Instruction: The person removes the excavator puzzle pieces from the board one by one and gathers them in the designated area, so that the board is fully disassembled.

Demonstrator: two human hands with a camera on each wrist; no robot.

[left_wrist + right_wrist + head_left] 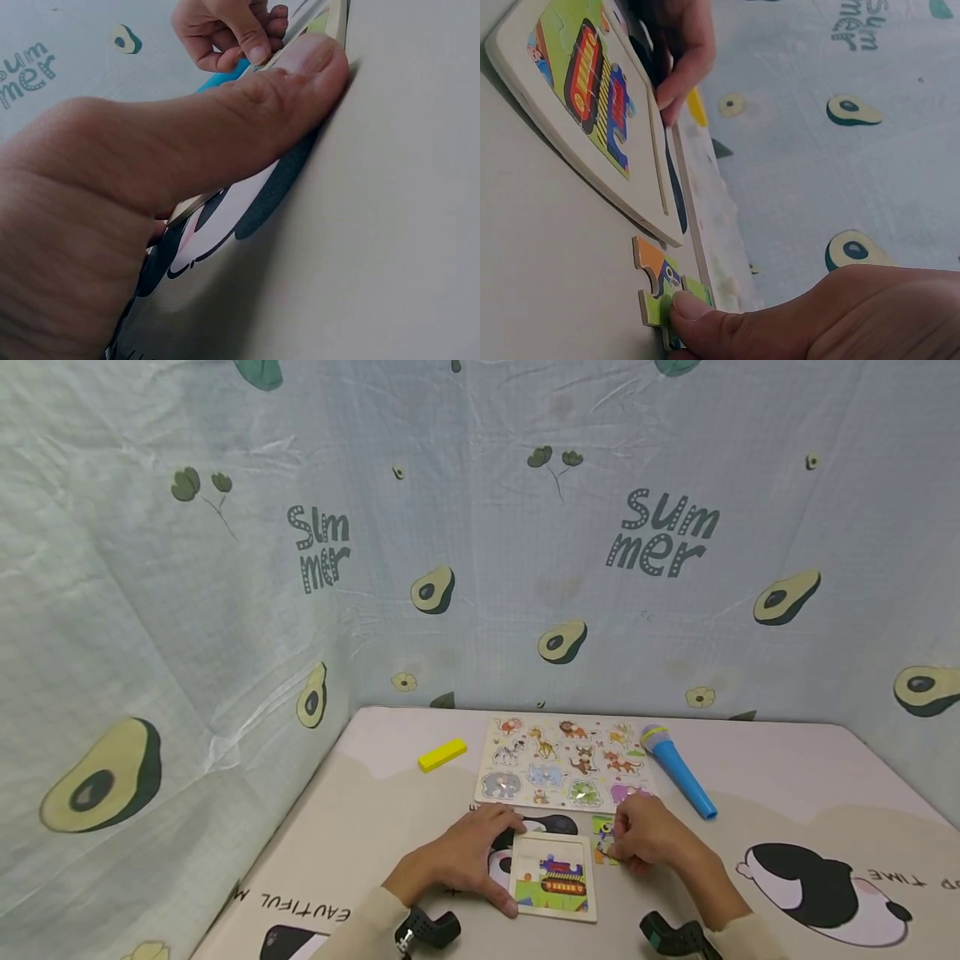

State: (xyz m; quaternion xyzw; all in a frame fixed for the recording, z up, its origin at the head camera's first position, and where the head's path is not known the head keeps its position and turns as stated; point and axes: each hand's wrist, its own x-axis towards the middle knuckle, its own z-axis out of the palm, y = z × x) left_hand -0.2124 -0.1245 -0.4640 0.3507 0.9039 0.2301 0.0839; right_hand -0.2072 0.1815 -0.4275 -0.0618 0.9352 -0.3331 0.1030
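My left hand (480,852) holds a small wooden jigsaw tray (591,881) at its left side, thumb at the lower edge and fingers at the upper corner. Joined pieces showing a colourful vehicle (562,881) fill the tray's lower part; its upper part is bare wood. Just right of the tray, my right hand (648,831) pinches a green puzzle piece (657,309), thumb on top and fingertips hidden beneath. An orange and green piece (651,259) lies against it, on the table beside the tray's corner.
Behind the hands lies an animal puzzle board (558,760). A blue toy microphone (686,777) rests at its right, a yellow block (442,755) at its left. A printed cloth curtain (480,527) rises along the table's back and left sides.
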